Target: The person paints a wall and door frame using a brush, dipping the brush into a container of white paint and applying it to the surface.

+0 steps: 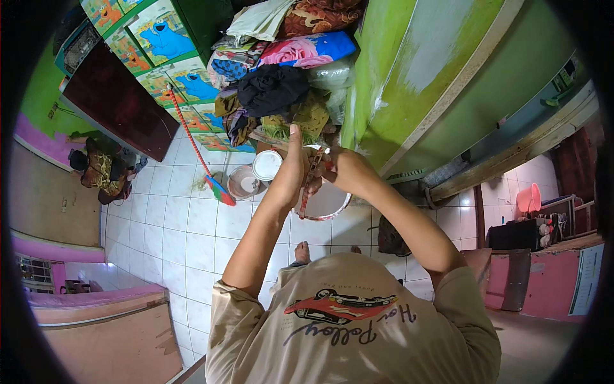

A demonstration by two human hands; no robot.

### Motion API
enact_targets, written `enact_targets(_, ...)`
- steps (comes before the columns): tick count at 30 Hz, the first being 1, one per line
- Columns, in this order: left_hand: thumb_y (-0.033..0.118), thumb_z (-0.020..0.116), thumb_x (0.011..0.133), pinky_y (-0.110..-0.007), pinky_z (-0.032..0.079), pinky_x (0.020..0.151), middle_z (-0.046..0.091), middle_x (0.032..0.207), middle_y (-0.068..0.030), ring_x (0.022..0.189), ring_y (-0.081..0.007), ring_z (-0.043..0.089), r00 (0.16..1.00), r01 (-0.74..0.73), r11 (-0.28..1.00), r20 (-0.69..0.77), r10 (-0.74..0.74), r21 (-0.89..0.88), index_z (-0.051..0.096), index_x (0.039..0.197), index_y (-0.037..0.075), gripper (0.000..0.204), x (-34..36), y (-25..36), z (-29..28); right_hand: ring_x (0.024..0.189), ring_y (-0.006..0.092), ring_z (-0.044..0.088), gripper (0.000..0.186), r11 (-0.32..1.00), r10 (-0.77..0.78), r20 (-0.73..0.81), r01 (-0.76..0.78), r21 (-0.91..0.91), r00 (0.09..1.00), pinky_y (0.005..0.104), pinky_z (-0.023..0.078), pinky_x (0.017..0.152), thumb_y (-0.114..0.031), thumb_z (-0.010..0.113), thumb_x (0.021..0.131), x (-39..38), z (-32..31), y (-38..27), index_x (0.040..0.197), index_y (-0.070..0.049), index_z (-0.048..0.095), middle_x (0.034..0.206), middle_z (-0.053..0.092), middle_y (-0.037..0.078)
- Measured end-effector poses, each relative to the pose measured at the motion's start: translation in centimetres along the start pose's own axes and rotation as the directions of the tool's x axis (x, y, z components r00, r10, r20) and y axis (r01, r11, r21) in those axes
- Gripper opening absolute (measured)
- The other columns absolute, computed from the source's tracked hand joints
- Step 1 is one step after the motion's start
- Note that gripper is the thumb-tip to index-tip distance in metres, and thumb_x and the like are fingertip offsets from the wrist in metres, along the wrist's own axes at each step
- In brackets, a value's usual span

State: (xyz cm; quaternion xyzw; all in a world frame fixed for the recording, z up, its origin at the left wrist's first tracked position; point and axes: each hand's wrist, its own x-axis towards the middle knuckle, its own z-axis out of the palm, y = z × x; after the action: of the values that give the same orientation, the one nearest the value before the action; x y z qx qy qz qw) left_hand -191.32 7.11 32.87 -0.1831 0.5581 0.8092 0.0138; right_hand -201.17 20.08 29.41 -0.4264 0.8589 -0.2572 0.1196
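Shirt point(396, 352): light brown, loose, with soft wrinkles
Left sleeve point(235, 313): short and wide, the same light brown
Right sleeve point(465, 304): short and wide too
Car picture point(342, 308): red with black parts, on the shirt
Writing point(369, 334): big, dark and curly
Left hand point(294, 173): bare
Right hand point(350, 171): bare
Left foot point(302, 251): bare, blue cloth beside it

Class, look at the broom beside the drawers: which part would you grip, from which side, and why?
Probably the middle of the broom's handle, coming from the wearer's side. The handle is long, thin and straight, so fingers should wrap round it easily; it slants up from the head at its lower end, with the drawers behind and its near side looking open.
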Motion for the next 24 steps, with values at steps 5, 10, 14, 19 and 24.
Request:
enact_targets(5,0.079,0.015,0.086,-0.026,0.029,0.040,0.044,0.061,-0.0019,0.041,-0.0127,0.036,0.999,0.026,0.999,-0.024,-0.026,-0.041,0.054,0.085,0.001,0.087,0.7,-0.5,0.3,0.062,0.0211,0.062,0.026,0.964,0.019,-0.113,0.011,0.266,0.993,0.0301,0.049,0.061,-0.025,0.066,0.086,-2.7,-1.2,2.8,0.087,0.001,0.064,0.078,0.067,0.012)
enact_targets(10,0.080,0.013,0.085,-0.028,0.030,0.044,0.038,0.059,0.0003,0.045,-0.0132,0.034,0.999,0.041,0.999,-0.024,-0.041,0.002,0.053,0.094,-0.002,0.092,1.4,-0.8,0.5,0.063,0.0137,0.064,0.026,0.541,0.349,-0.042,-0.164,0.825,0.936,0.0241,0.049,0.054,-0.023,0.062,0.092,-5.9,-0.4,5.2,0.098,0.003,0.062,0.082,0.068,0.010)
enact_targets(14,0.082,0.016,0.083,-0.028,0.028,0.047,0.036,0.061,0.0017,0.049,-0.0128,0.033,0.998,0.050,0.998,-0.043,-0.051,-0.023,0.051,0.092,0.001,0.089,1.8,-1.1,0.8,0.067,0.0178,0.067,0.026,0.268,0.421,0.027,-0.153,0.951,0.907,0.0264,0.053,0.058,-0.022,0.060,0.093,-8.7,-0.1,6.2,0.102,0.003,0.060,0.083,0.068,0.014)
enact_targets(19,0.085,0.019,0.081,-0.027,0.027,0.046,0.034,0.061,0.0014,0.048,-0.0129,0.033,0.998,0.030,0.998,-0.055,-0.032,-0.051,0.048,0.095,-0.001,0.092,1.7,-1.3,1.2,0.073,0.0203,0.067,0.024,0.078,0.421,0.057,-0.098,0.992,0.905,0.0296,0.055,0.065,-0.019,0.058,0.095,-12.2,0.9,8.1,0.106,0.002,0.057,0.088,0.068,0.015)
enact_targets(24,0.082,0.019,0.084,-0.026,0.029,0.045,0.037,0.061,0.0003,0.046,-0.0129,0.033,0.998,-0.020,0.995,-0.058,0.014,-0.095,0.050,0.093,-0.001,0.089,1.7,-1.5,1.0,0.079,0.0199,0.065,0.023,0.043,0.378,-0.048,0.034,0.998,0.925,0.0313,0.054,0.072,-0.014,0.054,0.096,-15.5,-0.7,8.9,0.112,0.003,0.055,0.095,0.065,0.015)
